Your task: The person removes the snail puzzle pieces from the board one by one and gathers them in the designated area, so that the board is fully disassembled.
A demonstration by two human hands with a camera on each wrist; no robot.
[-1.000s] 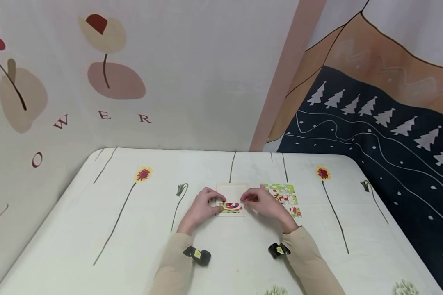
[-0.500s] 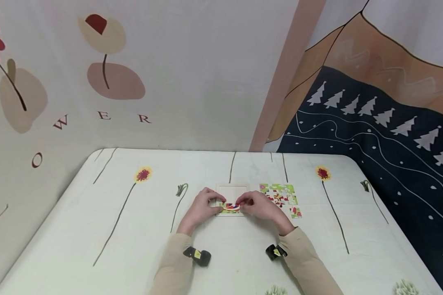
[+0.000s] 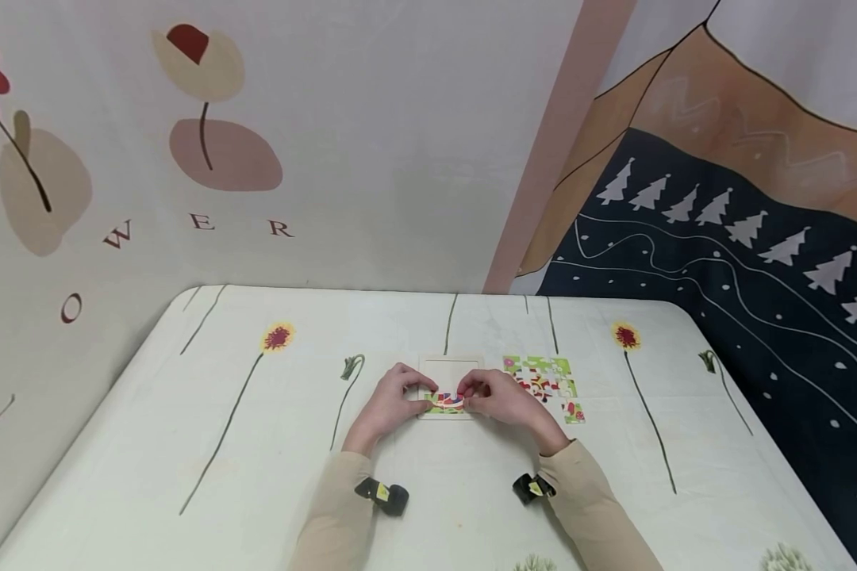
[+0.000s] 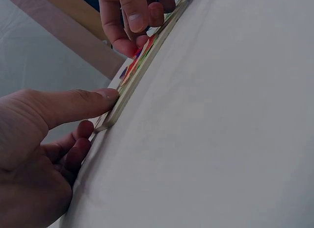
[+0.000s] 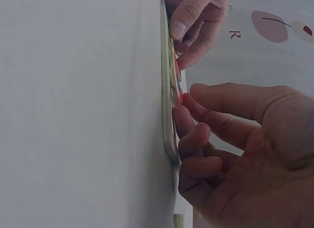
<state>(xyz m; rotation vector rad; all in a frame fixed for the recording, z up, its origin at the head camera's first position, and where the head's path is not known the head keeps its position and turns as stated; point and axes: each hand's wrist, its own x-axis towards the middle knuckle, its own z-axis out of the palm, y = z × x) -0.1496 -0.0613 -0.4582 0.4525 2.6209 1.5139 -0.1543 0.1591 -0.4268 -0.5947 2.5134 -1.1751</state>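
Note:
A shallow pale puzzle board (image 3: 450, 369) lies on the white cloth, its lower part filled with a row of colourful jigsaw pieces (image 3: 446, 404). At its left side my left hand (image 3: 393, 400) holds the board, thumb on the near rim and index finger reaching over the pieces; the other fingers curl beside the corner in the left wrist view. From the right, my right hand (image 3: 498, 398) pinches a red-marked puzzle piece (image 5: 178, 86) at the right end of the row. Its fingertips are right at the board's surface and cover part of that piece.
Right of the board lies a group of puzzle pieces (image 3: 553, 373), green with red and white, partly behind the right hand. One corner piece (image 3: 574, 411) sits slightly apart, nearer me. The cloth (image 3: 221, 412) has printed flowers, and patterned curtains (image 3: 371, 159) stand behind the table.
My right hand has moved slightly left and down onto the right end of the row, uncovering more of the loose pieces. My left hand has stayed at the board's left side.

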